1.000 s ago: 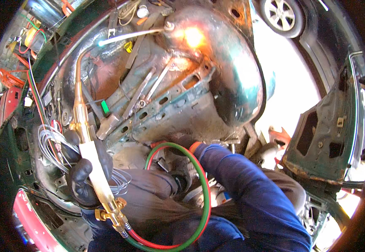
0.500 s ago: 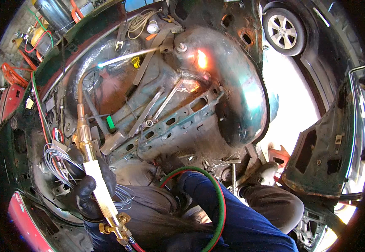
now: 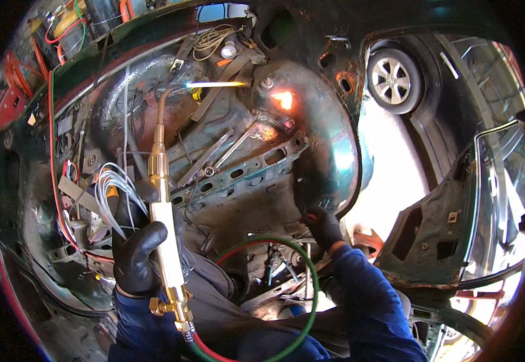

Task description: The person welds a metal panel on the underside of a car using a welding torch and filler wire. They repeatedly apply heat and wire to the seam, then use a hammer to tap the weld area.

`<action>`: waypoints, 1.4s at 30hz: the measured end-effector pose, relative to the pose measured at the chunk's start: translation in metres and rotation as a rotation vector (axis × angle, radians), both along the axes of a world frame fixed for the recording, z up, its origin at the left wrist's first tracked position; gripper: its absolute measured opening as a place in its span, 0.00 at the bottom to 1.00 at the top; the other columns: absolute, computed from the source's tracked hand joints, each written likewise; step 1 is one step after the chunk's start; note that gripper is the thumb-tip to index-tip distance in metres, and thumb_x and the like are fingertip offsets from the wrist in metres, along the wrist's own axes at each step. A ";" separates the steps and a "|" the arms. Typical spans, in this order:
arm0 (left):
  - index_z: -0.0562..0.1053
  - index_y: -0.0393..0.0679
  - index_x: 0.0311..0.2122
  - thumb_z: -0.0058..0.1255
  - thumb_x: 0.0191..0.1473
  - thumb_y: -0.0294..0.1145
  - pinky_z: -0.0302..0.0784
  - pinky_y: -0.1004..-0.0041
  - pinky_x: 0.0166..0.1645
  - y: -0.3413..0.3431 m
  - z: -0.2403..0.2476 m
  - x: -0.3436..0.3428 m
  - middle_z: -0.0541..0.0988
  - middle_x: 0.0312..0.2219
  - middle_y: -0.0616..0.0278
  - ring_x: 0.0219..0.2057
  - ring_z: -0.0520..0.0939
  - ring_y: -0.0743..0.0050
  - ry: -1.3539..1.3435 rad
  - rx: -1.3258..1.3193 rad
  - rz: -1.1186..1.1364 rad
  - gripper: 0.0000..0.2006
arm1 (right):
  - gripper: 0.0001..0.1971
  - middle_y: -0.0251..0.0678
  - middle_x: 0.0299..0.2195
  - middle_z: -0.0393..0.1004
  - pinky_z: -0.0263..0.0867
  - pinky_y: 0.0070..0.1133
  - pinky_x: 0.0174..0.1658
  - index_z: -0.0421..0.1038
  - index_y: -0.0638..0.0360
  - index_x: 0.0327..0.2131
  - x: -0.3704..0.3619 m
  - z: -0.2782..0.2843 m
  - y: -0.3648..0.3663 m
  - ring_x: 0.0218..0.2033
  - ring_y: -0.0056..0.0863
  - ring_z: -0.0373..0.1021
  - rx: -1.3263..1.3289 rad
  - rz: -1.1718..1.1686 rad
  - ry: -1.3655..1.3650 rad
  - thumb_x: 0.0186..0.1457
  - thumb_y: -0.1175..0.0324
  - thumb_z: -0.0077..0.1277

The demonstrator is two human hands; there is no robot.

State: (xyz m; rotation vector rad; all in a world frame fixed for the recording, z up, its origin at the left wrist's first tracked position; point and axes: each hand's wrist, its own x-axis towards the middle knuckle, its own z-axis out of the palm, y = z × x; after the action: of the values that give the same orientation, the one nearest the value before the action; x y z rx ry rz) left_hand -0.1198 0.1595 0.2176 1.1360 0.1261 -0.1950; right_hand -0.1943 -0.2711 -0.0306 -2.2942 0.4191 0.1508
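Observation:
My black-gloved left hand (image 3: 137,256) is closed round a brass gas torch (image 3: 167,244), whose bent copper tip points right with a lit flame (image 3: 220,84). A coil of thin grey wire (image 3: 117,193) hangs at the same hand; how it is held is partly hidden. On the rounded dark green wheel arch (image 3: 329,145), a patch (image 3: 283,99) glows orange beyond the flame's end. Low beside that arch is my gloved right hand (image 3: 324,229), its fingers bent together; a bit of red shows there, but what they hold I cannot make out.
Red and green hoses (image 3: 315,283) loop from the torch across my lap. A ratchet-like tool (image 3: 235,145) and a flat bar lie by the perforated rail (image 3: 238,175). At right stand an open door panel (image 3: 425,235) and another car's wheel (image 3: 393,81).
The right hand, hidden low before, has moved out to the right beside the wheel arch. My left hand, with torch and wire coil, sits farther right and higher in view. The view has shifted.

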 end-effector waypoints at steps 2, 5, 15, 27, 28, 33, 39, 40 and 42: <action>0.65 0.43 0.70 0.59 0.53 0.27 0.85 0.66 0.41 0.002 0.003 0.002 0.82 0.40 0.50 0.35 0.85 0.63 -0.017 0.009 -0.008 0.37 | 0.23 0.40 0.34 0.85 0.76 0.24 0.32 0.80 0.66 0.43 -0.025 0.003 -0.046 0.28 0.27 0.80 0.198 -0.255 0.177 0.57 0.56 0.76; 0.59 0.40 0.75 0.59 0.56 0.22 0.86 0.63 0.48 -0.002 0.001 -0.003 0.82 0.47 0.52 0.41 0.87 0.61 -0.090 0.117 0.097 0.41 | 0.16 0.37 0.31 0.82 0.77 0.27 0.32 0.77 0.68 0.40 -0.029 0.083 -0.056 0.32 0.28 0.82 0.420 -0.315 0.162 0.61 0.65 0.72; 0.68 0.43 0.68 0.61 0.55 0.26 0.82 0.68 0.50 -0.020 0.011 0.005 0.79 0.49 0.61 0.45 0.82 0.72 -0.221 0.107 -0.021 0.34 | 0.22 0.41 0.40 0.83 0.77 0.28 0.39 0.66 0.66 0.63 0.018 0.214 -0.049 0.37 0.31 0.82 0.288 -0.068 0.005 0.70 0.70 0.57; 0.69 0.44 0.67 0.60 0.55 0.23 0.80 0.69 0.49 -0.012 0.009 0.006 0.78 0.49 0.64 0.43 0.80 0.73 -0.204 0.158 -0.062 0.33 | 0.28 0.60 0.59 0.77 0.76 0.46 0.54 0.65 0.47 0.72 0.176 0.101 0.014 0.56 0.59 0.77 -0.791 0.164 -0.223 0.73 0.56 0.49; 0.69 0.44 0.67 0.60 0.55 0.23 0.80 0.69 0.49 -0.016 0.008 0.009 0.78 0.50 0.64 0.43 0.80 0.73 -0.199 0.135 -0.070 0.33 | 0.29 0.61 0.61 0.75 0.76 0.48 0.55 0.65 0.41 0.73 0.160 0.080 0.003 0.57 0.60 0.77 -0.842 0.259 -0.371 0.72 0.54 0.51; 0.69 0.44 0.68 0.61 0.55 0.23 0.81 0.68 0.50 0.006 0.006 0.005 0.78 0.50 0.62 0.44 0.81 0.70 -0.114 0.235 0.000 0.33 | 0.20 0.48 0.47 0.84 0.79 0.44 0.42 0.77 0.37 0.62 0.139 0.121 0.022 0.43 0.52 0.83 -0.574 0.438 -0.321 0.69 0.52 0.56; 0.72 0.36 0.62 0.60 0.55 0.18 0.85 0.64 0.48 -0.005 0.007 0.016 0.82 0.44 0.55 0.42 0.86 0.66 -0.109 0.179 0.069 0.28 | 0.12 0.36 0.46 0.87 0.80 0.33 0.47 0.86 0.49 0.48 0.225 0.296 -0.007 0.43 0.40 0.84 -0.856 0.794 -0.278 0.69 0.63 0.55; 0.72 0.36 0.62 0.59 0.55 0.18 0.85 0.64 0.48 -0.005 0.005 0.018 0.82 0.44 0.55 0.42 0.86 0.66 -0.124 0.191 0.065 0.27 | 0.12 0.35 0.46 0.87 0.81 0.33 0.48 0.86 0.48 0.49 0.233 0.306 0.007 0.44 0.39 0.84 -0.861 0.665 -0.063 0.70 0.62 0.54; 0.71 0.38 0.63 0.59 0.53 0.19 0.83 0.65 0.49 -0.031 -0.002 0.027 0.81 0.46 0.57 0.43 0.84 0.66 -0.135 0.028 -0.007 0.30 | 0.13 0.35 0.48 0.86 0.81 0.33 0.48 0.85 0.46 0.51 0.253 0.310 -0.059 0.46 0.38 0.83 -1.211 0.873 -0.171 0.70 0.62 0.53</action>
State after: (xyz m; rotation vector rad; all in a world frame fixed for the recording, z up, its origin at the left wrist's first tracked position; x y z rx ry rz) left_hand -0.0926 0.1284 0.2152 1.1744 0.0053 -0.1231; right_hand 0.0589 -0.3302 0.2794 -3.4799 -0.8659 0.1378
